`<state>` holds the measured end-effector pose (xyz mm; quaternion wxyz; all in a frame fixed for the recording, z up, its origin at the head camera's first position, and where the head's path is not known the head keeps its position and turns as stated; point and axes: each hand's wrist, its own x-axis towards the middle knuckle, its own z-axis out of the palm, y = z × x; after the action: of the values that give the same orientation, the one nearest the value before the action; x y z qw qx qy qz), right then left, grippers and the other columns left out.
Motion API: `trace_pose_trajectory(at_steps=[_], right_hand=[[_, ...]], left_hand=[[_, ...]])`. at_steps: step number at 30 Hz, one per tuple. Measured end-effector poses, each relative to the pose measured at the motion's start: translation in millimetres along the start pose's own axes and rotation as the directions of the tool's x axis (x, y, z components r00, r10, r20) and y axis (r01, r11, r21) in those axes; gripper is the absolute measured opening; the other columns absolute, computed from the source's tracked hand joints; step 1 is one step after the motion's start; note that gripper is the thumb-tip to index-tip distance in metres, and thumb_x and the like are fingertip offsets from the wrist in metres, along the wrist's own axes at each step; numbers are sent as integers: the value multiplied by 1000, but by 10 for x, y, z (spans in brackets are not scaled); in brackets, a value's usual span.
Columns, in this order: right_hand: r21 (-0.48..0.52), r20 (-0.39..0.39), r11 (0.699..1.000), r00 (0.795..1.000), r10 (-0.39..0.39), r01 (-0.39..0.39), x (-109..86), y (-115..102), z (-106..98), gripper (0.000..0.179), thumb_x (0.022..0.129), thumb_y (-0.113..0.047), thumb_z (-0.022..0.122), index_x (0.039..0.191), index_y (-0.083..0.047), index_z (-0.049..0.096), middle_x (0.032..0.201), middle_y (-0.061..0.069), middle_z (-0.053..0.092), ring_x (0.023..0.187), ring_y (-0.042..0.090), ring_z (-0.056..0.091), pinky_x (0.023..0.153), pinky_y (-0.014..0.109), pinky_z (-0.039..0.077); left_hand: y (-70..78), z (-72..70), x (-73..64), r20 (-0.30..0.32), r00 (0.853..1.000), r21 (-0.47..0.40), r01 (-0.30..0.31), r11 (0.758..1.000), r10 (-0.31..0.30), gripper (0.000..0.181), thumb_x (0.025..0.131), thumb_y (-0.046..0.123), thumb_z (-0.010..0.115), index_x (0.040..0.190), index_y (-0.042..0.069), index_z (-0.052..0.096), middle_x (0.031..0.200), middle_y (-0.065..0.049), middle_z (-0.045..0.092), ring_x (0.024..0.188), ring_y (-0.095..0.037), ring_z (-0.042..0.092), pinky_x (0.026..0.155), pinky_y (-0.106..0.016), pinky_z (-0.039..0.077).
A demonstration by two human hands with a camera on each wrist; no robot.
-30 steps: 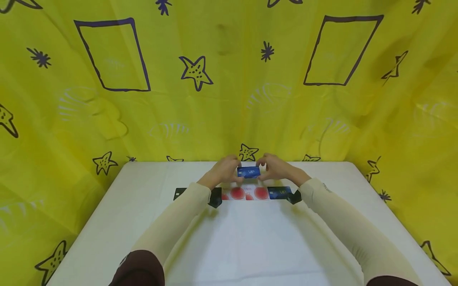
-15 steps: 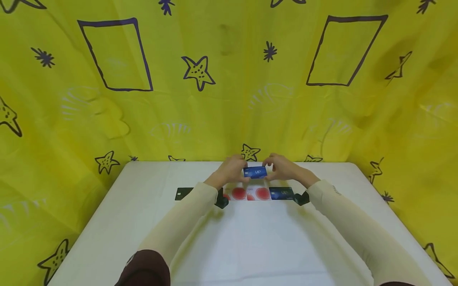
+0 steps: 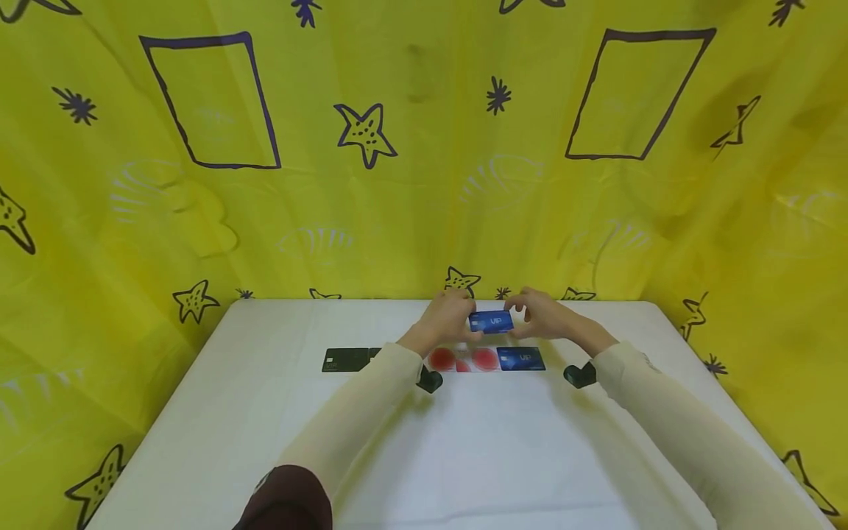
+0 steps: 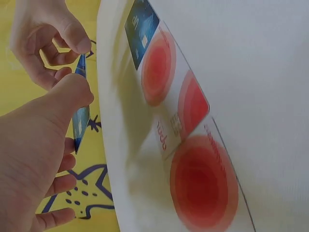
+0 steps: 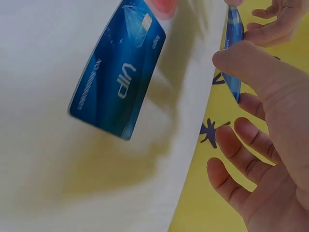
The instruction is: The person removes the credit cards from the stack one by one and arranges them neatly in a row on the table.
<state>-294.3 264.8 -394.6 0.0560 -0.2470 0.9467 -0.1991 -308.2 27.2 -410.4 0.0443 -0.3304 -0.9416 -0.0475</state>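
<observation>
A blue VIP card (image 3: 491, 322) is held above the far part of the white table, its printed side toward the head camera. My left hand (image 3: 449, 316) pinches its left end between thumb and fingers, and my right hand (image 3: 543, 315) pinches the right end. In both wrist views the held card (image 5: 234, 82) appears nearly edge-on. Below the hands lies a row of cards: a dark card (image 3: 345, 359), another dark one mostly behind my left sleeve, white cards with red circles (image 4: 203, 186), and a second blue VIP card (image 3: 521, 358) at the right end.
A yellow curtain (image 3: 424, 206) with drawn stars and frames surrounds the table (image 3: 490, 442) at the back and sides. Dark devices (image 3: 581, 375) sit beneath the wrists. The left forearm (image 3: 358, 412) crosses over part of the card row.
Both hands have shifted to the right together, carrying the blue VIP card with them. More of the dark cards at the left now shows. The row on the table stays in place.
</observation>
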Motion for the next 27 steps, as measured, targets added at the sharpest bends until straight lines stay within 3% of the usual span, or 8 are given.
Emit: trace_pose_trajectory(at_steps=[17, 27], right_hand=[[-25, -10, 1000, 1000, 9, -9, -359, 269, -26, 46, 85, -21, 83, 124, -3, 66, 109, 18, 61, 87, 25, 59, 74, 35, 53], [-5, -27, 1000, 1000, -1, 1, -516, 423, -57, 44, 85, -18, 83, 123, -4, 67, 104, 14, 59, 84, 23, 59, 73, 33, 52]], left_hand=[[426, 143, 155, 18, 1000, 65, 18, 998, -19, 59, 87, 63, 70, 123, 16, 71, 123, -1, 63, 118, -21, 52, 107, -45, 43], [598, 180, 195, 2, 1000, 21, 17, 1000, -17, 58, 87, 62, 71, 120, 15, 72, 123, -2, 63, 118, -21, 53, 112, -50, 41]])
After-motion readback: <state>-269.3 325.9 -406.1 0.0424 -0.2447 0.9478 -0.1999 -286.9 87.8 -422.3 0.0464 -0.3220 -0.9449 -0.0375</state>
